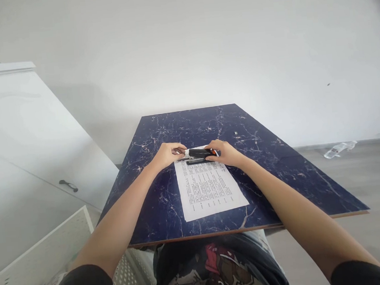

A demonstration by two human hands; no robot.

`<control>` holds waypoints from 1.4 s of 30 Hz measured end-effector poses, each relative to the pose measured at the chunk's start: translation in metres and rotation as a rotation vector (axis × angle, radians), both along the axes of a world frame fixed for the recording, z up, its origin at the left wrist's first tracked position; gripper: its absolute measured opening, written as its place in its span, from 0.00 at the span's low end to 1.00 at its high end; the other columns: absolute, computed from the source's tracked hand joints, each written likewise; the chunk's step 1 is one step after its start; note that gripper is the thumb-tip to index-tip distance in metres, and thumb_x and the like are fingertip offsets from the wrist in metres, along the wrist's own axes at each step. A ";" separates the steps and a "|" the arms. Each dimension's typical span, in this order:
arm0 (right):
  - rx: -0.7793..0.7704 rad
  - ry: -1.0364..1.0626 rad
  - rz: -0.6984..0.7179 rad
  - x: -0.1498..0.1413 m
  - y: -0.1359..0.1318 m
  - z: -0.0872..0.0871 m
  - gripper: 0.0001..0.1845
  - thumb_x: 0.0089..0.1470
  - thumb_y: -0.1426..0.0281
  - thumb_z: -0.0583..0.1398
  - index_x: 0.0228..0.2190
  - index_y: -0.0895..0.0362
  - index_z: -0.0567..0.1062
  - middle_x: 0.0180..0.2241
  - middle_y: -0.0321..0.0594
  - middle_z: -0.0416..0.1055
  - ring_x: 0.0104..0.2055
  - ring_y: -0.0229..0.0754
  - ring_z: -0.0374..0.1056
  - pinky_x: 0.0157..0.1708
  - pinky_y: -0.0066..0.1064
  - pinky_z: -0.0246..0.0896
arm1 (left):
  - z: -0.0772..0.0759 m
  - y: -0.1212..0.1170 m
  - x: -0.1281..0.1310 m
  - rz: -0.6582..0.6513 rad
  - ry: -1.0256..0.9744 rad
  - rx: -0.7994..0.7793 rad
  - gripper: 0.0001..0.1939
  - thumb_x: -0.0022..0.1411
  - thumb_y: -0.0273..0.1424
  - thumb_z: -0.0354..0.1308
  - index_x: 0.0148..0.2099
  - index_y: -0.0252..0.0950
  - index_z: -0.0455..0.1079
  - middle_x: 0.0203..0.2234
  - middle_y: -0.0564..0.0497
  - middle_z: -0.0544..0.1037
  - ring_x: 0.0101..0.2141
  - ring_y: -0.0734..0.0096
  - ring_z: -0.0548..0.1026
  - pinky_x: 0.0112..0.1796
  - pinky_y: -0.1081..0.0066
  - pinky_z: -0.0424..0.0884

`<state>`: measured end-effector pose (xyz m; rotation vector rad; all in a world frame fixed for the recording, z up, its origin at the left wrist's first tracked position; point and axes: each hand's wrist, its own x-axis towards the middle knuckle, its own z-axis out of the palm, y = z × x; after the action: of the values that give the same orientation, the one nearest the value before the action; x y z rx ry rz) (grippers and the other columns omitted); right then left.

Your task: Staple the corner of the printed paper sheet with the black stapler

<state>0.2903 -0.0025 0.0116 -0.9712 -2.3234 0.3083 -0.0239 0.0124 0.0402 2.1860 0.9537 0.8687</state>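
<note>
A black stapler (202, 153) with a bit of orange at its right end lies across the top part of a printed sheet of paper (211, 189). Its upper arm is raised off the base. My right hand (223, 152) grips the right end of the stapler, thumb in front and fingers behind. At the left end, my left hand (172, 153) has its fingers pinched together. A thin dark strip shows between that hand and the stapler, too small to name. The paper rests on a dark blue marbled table (162, 199).
A small greyish piece (235, 133) lies on the table beyond my right hand. A white cabinet (24, 131) stands to the left, with a white perforated bin (132, 273) below. Clear plastic packaging (340, 149) lies on the floor at right. A wall rises behind the table.
</note>
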 end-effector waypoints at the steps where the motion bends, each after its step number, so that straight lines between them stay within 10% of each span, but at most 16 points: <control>1: 0.001 0.003 0.000 0.000 0.000 0.000 0.18 0.60 0.57 0.65 0.49 0.51 0.78 0.41 0.44 0.77 0.43 0.50 0.70 0.44 0.44 0.66 | -0.001 0.002 0.000 0.023 -0.026 -0.020 0.15 0.59 0.31 0.68 0.49 0.38 0.81 0.42 0.46 0.85 0.41 0.64 0.82 0.48 0.60 0.80; 42: 0.007 -0.020 -0.016 0.005 -0.001 0.003 0.17 0.60 0.57 0.65 0.47 0.52 0.79 0.38 0.43 0.77 0.39 0.48 0.71 0.42 0.43 0.67 | 0.000 -0.005 0.010 0.075 0.253 -0.008 0.11 0.51 0.34 0.73 0.39 0.41 0.83 0.35 0.48 0.85 0.36 0.63 0.81 0.39 0.65 0.77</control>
<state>0.2954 -0.0032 0.0150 -0.9927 -2.3325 0.2848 -0.0136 0.0070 0.0399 2.3033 1.1631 0.6294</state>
